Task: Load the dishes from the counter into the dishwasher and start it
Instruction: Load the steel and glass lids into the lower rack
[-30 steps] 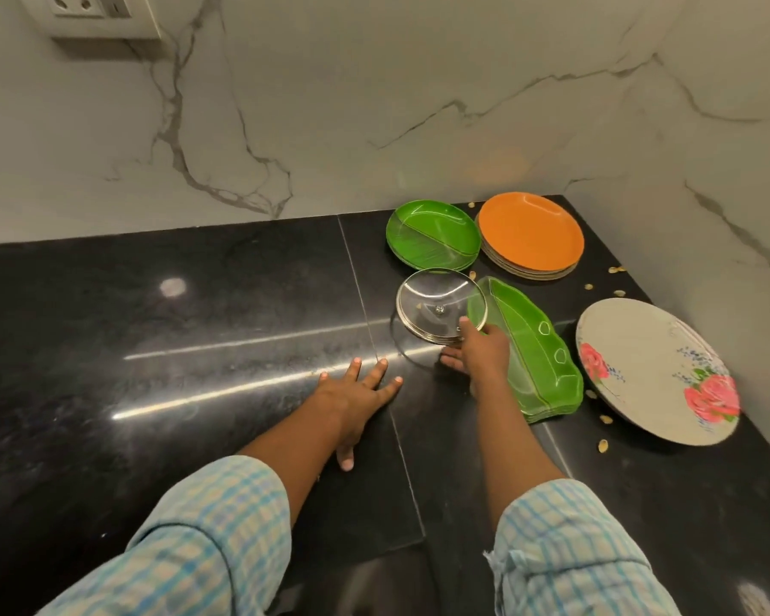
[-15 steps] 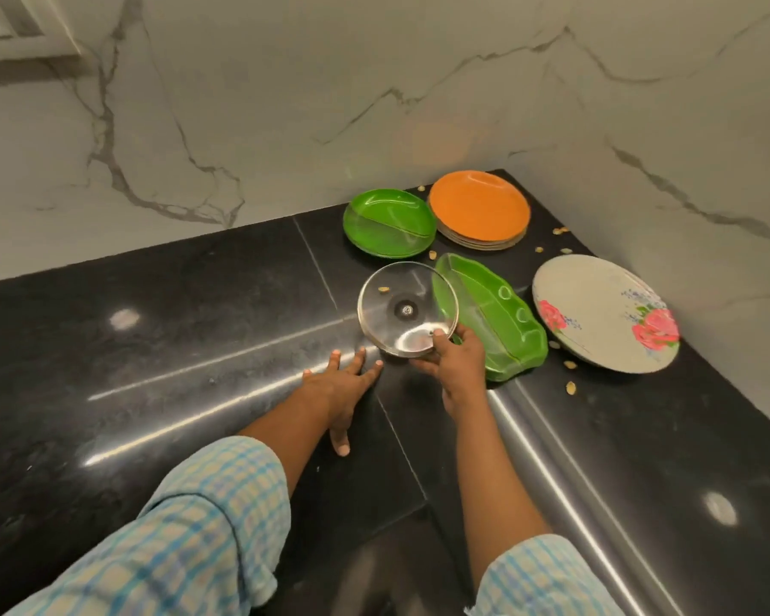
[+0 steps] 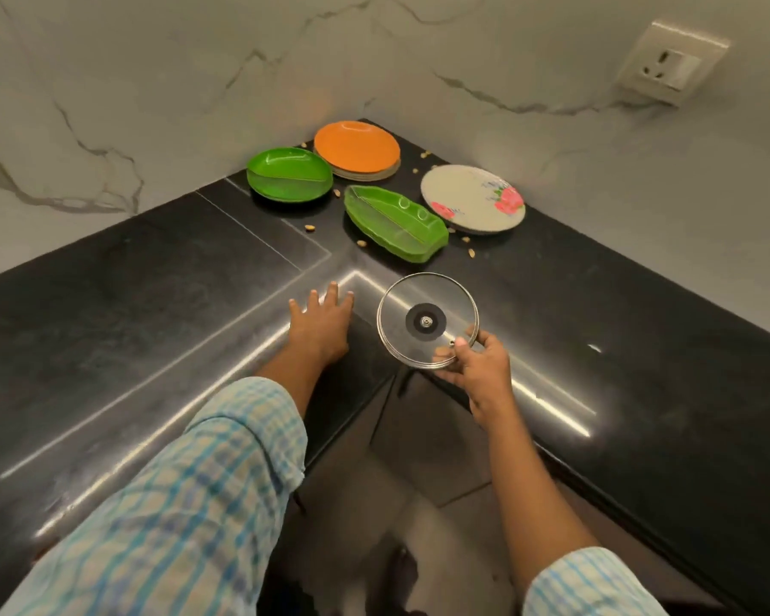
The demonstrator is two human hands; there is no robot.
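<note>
My right hand (image 3: 479,364) grips the rim of a clear glass lid (image 3: 423,315) with a metal edge and a dark centre knob, held up above the counter's inner corner. My left hand (image 3: 321,320) rests flat on the black counter (image 3: 152,313), fingers spread. In the far corner lie a round green divided plate (image 3: 290,174), a stack of plates with an orange one on top (image 3: 356,146), a green leaf-shaped tray (image 3: 394,222) and a white plate with pink flowers (image 3: 472,197).
Marble walls close in the corner behind the dishes. A wall socket (image 3: 670,66) sits on the right wall. Small seeds or crumbs (image 3: 471,252) are scattered around the plates. Below the counter's inner edge is a dark floor (image 3: 419,504).
My right hand has lifted the glass lid away from the green tray and drawn it back toward me. The view has swung right. My left hand stays flat on the counter.
</note>
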